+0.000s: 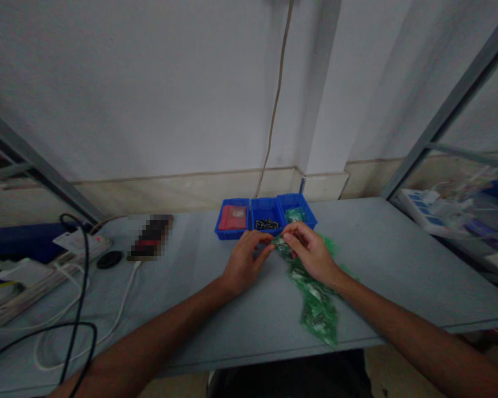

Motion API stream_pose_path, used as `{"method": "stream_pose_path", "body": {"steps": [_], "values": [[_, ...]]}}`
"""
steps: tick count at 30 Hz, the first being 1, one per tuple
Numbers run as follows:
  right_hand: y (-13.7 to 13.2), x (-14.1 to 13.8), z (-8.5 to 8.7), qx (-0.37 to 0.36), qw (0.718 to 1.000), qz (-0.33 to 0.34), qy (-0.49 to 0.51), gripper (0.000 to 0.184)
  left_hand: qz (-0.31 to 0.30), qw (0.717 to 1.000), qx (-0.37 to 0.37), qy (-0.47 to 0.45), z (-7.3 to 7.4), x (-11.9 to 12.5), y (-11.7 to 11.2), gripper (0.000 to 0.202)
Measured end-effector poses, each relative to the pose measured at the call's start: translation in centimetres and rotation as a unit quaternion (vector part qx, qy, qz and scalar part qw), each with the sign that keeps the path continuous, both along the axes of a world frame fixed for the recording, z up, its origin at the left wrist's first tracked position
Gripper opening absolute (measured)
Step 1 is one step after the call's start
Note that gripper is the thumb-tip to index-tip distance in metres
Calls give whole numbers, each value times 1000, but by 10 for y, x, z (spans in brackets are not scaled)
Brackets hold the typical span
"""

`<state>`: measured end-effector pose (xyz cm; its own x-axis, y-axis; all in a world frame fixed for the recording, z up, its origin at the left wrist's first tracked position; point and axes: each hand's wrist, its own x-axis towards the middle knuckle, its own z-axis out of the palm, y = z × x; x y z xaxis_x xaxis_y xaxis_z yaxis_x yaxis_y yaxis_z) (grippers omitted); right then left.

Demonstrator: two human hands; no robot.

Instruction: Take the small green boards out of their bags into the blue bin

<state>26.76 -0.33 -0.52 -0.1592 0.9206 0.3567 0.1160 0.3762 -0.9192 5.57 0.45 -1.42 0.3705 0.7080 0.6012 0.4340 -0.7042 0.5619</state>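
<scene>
A crumpled length of green plastic wrap (320,315) lies on the table, with small shiny pieces showing through it. It runs from the table's front edge up to my hands. My right hand (313,255) pinches its upper end between thumb and fingers. My left hand (244,261) meets it from the left, thumb and fingertips closed on the tip of the wrap. Whatever small piece may sit between the fingertips is too small to make out. Just beyond my hands stands a blue bin (266,205) holding several small black-and-silver cylinders (266,224).
A left blue bin (218,229) holds a red packet (233,218); a right one (311,215) holds green packets (295,214). At left are a blurred-out phone-like object (150,237), a round black item (109,259), a power strip (25,293) and loose cables (83,276). Metal frame bars (448,110) flank the table.
</scene>
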Motion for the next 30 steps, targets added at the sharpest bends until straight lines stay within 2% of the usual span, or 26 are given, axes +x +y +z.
{"method": "stream_pose_path", "body": {"steps": [8, 13, 19, 23, 30], "values": [[-3, 0, 4, 41, 997, 27, -62, 22, 19, 998, -53, -39, 1, -1, -2, 19], [-1, 1, 1, 104, 989, 31, -103, 25, 30, 994, -87, -56, 1, -1, 1, 28], [2, 2, 0, 132, 983, 9, -127, 12, 18, 992, -115, -38, 4, 0, -1, 37], [4, 2, 1, 136, 982, -2, -128, 22, -4, 992, -121, -29, 5, 0, -3, 36], [1, 0, 2, 128, 983, 0, -133, 33, 10, 993, -116, -16, 6, 1, -4, 34]]}}
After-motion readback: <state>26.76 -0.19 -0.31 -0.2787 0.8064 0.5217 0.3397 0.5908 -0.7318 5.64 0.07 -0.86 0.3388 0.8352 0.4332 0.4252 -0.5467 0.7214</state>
